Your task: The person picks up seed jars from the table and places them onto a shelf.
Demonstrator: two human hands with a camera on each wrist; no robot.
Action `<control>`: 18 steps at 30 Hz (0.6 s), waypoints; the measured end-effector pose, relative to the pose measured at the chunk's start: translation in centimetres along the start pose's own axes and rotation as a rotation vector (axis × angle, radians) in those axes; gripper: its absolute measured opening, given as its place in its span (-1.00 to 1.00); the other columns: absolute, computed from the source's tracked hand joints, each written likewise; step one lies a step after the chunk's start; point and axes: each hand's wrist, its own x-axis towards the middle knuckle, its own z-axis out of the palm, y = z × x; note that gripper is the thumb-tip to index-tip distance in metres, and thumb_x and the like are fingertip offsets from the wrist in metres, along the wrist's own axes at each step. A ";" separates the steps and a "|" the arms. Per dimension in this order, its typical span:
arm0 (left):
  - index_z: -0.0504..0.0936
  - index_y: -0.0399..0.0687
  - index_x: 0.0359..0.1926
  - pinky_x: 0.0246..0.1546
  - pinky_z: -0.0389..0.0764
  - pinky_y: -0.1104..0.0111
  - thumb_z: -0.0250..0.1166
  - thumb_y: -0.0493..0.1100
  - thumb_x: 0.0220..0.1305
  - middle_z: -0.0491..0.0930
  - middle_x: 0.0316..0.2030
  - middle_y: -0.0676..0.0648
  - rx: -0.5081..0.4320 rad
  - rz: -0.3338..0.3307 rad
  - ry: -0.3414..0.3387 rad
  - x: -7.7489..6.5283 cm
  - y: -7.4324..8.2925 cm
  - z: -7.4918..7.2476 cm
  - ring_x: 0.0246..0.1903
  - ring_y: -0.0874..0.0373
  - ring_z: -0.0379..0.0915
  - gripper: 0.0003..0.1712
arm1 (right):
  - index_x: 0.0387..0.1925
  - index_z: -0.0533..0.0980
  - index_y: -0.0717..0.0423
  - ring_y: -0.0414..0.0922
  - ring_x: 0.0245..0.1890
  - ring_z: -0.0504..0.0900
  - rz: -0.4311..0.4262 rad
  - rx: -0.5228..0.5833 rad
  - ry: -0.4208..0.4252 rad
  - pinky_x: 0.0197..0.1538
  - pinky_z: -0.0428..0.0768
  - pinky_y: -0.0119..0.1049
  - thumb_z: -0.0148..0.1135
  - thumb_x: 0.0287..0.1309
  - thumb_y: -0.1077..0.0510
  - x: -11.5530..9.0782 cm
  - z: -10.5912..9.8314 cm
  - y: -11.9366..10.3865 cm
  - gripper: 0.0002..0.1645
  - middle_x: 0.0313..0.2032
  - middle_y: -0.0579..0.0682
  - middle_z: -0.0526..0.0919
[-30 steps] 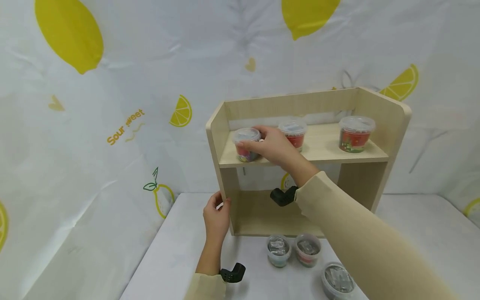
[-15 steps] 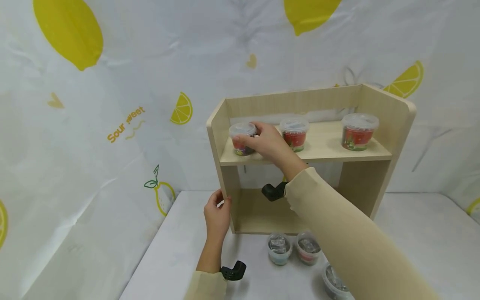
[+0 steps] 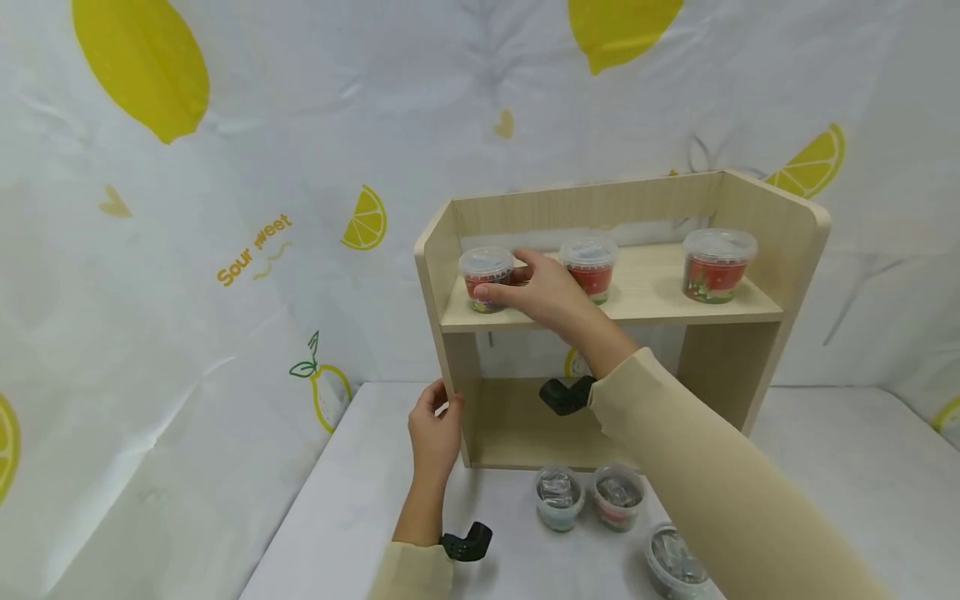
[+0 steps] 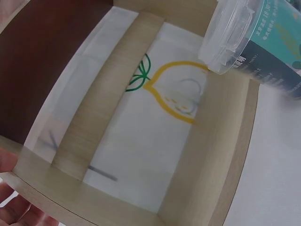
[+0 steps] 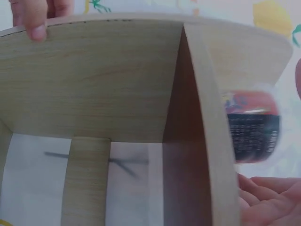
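Observation:
On the upper board of a small wooden shelf (image 3: 525, 461), at its left end, stands a clear-lidded plastic tub (image 3: 480, 265) with a red, patterned label. My right hand (image 3: 553, 296) is around the tub's right side, its thumb in front. In the right wrist view a gap shows between the tub (image 5: 256, 129) and the fingers (image 5: 268, 200). Lower down, my left hand (image 3: 435, 437) grips the front edge of the shelf's left side panel. Its thumb (image 5: 36, 23) lies on the inner face, the other fingers outside.
Two more red-labelled tubs, one mid-shelf (image 3: 590, 279) and one at the right (image 3: 716, 271), share the upper board. Before the shelf, several tubs, including a teal one (image 4: 275, 44), sit on the white table (image 3: 330, 517). A lemon-print sheet (image 3: 262, 150) hangs behind.
The left tub has shifted slightly left and back on the upper board. My right hand has since loosened and drawn a little to the right of it. My left hand has stayed put.

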 end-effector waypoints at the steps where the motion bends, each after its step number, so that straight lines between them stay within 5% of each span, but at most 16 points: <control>1: 0.61 -0.32 0.05 0.00 0.67 0.12 0.25 -0.31 0.28 0.66 -0.12 -0.25 -0.003 0.000 0.000 0.0 0.0 0.0 -0.04 -0.01 0.59 -0.67 | 0.54 -0.02 0.02 -0.01 0.37 0.36 -0.011 0.004 -0.010 0.33 0.43 0.01 0.38 -0.05 -0.42 -0.4 -0.2 0.2 0.30 0.38 0.08 0.38; 9: 0.63 -0.28 0.04 -0.02 0.67 0.16 0.29 -0.30 0.26 0.66 -0.11 -0.27 -0.018 -0.023 0.003 0.0 -0.1 -0.1 -0.04 0.00 0.59 -0.68 | 0.52 0.04 0.13 0.00 0.44 0.26 -0.194 0.095 -0.082 0.42 0.31 -0.11 0.39 0.16 -0.07 -5.4 -1.3 2.7 0.06 0.45 0.07 0.27; 13: 0.64 -0.26 0.03 -0.04 0.68 0.18 0.30 -0.30 0.25 0.67 -0.13 -0.22 -0.013 -0.019 0.007 0.0 -0.1 -0.2 -0.05 0.01 0.60 -0.69 | 0.43 0.22 0.21 -0.03 0.38 0.36 -0.343 0.134 -0.141 0.34 0.40 -0.32 0.41 0.14 0.14 -8.5 -2.1 6.4 -0.11 0.38 0.14 0.37; 18: 0.63 -0.25 0.05 -0.01 0.67 0.16 0.30 -0.29 0.26 0.67 -0.11 -0.20 -0.026 -0.028 -0.010 0.2 -0.2 -0.1 -0.02 0.01 0.59 -0.67 | 0.34 0.34 0.26 -0.35 0.24 0.47 -0.389 0.144 -0.192 0.20 0.47 -0.55 0.37 0.14 0.29 -13.0 -3.1 12.3 -0.26 0.28 0.18 0.48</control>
